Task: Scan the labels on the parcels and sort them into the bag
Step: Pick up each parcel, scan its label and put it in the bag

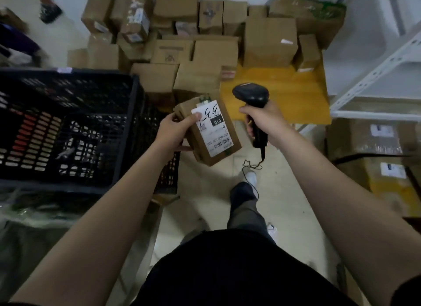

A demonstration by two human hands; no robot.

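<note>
Dark shirt fills bottom centre, both my bare forearms reaching up into mid frame. My left hand, centre frame, grips a small cardboard parcel by its left edge, thumb on top, fingers curled underneath. The parcel is tilted, its white label facing up. Handwritten "3-3" and a black "010" patch are readable on the label, with a barcode near its lower end.

My right hand, just right of the parcel, is wrapped tight round the handle of a black scanner. The scanner head is above the hand, near the parcel's upper right corner, not touching it. A thin cable hangs from the handle base towards the floor.

A black slatted crate sits mid left, its wall just beside my left hand. A pile of brown boxes runs across the top of the frame, some of them on a yellow bench. A white metal rack stands upper right. Labelled boxes lie lower right. My leg and shoe show below centre on pale floor.
</note>
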